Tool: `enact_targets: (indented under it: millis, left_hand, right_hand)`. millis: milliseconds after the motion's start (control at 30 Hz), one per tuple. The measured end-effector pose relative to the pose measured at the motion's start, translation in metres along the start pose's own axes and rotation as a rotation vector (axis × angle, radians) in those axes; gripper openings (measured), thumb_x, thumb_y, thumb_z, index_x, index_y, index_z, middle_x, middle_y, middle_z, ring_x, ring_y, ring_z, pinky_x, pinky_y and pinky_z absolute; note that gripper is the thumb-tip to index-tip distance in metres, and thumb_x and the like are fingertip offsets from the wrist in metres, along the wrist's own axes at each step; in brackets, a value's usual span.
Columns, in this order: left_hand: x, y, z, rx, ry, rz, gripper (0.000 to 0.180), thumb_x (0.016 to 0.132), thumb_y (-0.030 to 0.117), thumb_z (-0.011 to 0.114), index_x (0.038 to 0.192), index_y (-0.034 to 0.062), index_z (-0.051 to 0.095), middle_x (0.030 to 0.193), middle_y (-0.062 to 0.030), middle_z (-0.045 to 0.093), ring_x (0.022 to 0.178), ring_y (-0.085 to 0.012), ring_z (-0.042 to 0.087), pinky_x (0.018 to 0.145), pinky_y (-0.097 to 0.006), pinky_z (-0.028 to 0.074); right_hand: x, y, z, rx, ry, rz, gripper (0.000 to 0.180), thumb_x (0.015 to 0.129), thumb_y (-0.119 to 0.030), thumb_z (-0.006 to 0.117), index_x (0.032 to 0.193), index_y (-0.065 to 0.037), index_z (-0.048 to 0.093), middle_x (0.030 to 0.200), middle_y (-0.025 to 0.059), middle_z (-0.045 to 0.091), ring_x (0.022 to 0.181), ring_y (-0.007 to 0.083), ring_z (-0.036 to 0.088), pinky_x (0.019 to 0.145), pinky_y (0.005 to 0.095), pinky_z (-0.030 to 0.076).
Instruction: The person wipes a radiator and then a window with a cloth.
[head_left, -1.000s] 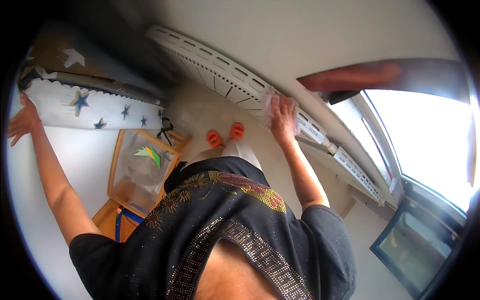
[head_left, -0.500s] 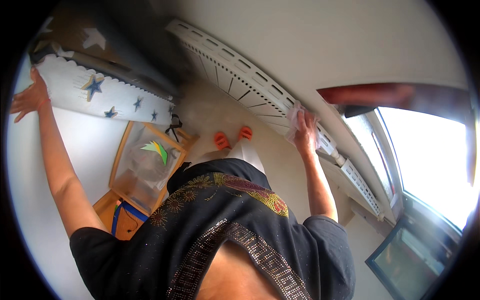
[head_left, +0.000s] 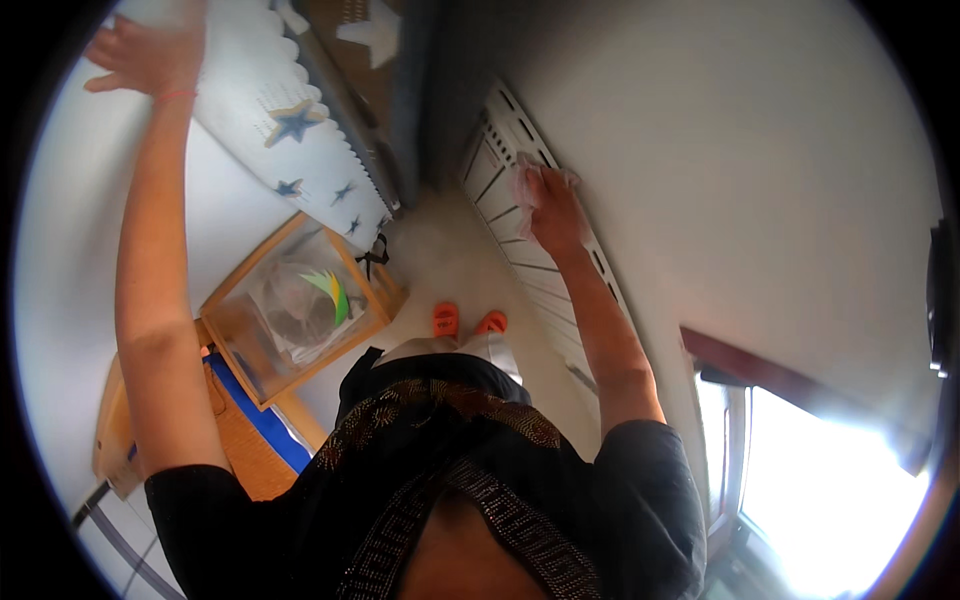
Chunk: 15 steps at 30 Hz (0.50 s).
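Person at the radiator [head_left: 530, 262], as seen from within the room. The radiator, white and slotted, runs along the wall [head_left: 760, 200], its long axis leading from a far end near the dark panel [head_left: 455, 70] back beside the person's right forearm. The right hand [head_left: 555, 215] is by far the nearer of the two: it rests at the radiator's upper edge, towards the far end, fingers bent over a pale, thin cloth [head_left: 526, 186] that lies between them and the metal. How firmly they pinch it I cannot tell. The fingertips point roughly along the long axis, so that a short stretch of radiator lies ahead of them and the longer stretch behind, alongside the arm.

The left hand [head_left: 146, 52] is well apart from the radiator, out to its left, fingers spread and holding nothing that shows; it is at the outer end of a white cover [head_left: 245, 90] with stars, though blur hides whether it touches. Also left of the radiator, below the cover, stands a wood-framed box [head_left: 233, 362]. Orange slippers [head_left: 446, 320] stand on the floor [head_left: 440, 245], just left of the radiator.
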<state>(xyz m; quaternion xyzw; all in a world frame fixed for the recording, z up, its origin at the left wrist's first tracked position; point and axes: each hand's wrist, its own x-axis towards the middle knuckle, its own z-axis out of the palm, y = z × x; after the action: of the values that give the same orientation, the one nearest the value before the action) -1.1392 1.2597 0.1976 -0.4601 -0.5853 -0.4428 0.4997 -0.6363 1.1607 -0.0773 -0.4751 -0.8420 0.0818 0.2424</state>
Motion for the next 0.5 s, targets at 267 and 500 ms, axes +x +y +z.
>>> enact_targets:
  millis: [267, 500]
  left_hand:
    - [0.001, 0.006, -0.017, 0.197, 0.116, 0.196, 0.102, 0.066, 0.031, 0.075, 0.144, 0.0008, 0.018, 0.151, -0.0193, 0.018, 0.141, -0.0361, 0.014, 0.110, -0.058, 0.007]
    - [0.000, 0.021, -0.013, 0.132, 0.119, 0.223, 0.096, 0.066, 0.032, 0.073, 0.141, 0.0007, 0.022, 0.151, -0.0203, 0.018, 0.141, -0.0366, 0.014, 0.109, -0.059, 0.004]
  right_hand:
    - [0.164, 0.003, 0.066, -0.266, -0.199, -0.049, 0.044, 0.083, -0.021, 0.057, 0.124, -0.005, 0.048, 0.122, 0.0152, 0.052, 0.114, 0.0328, 0.049, 0.097, 0.0492, 0.036]
    - [0.195, 0.004, 0.086, -0.110, -0.078, 0.131, 0.034, 0.080, -0.012, 0.055, 0.113, -0.007, 0.057, 0.118, 0.0151, 0.056, 0.111, 0.0355, 0.051, 0.098, 0.0433, 0.039]
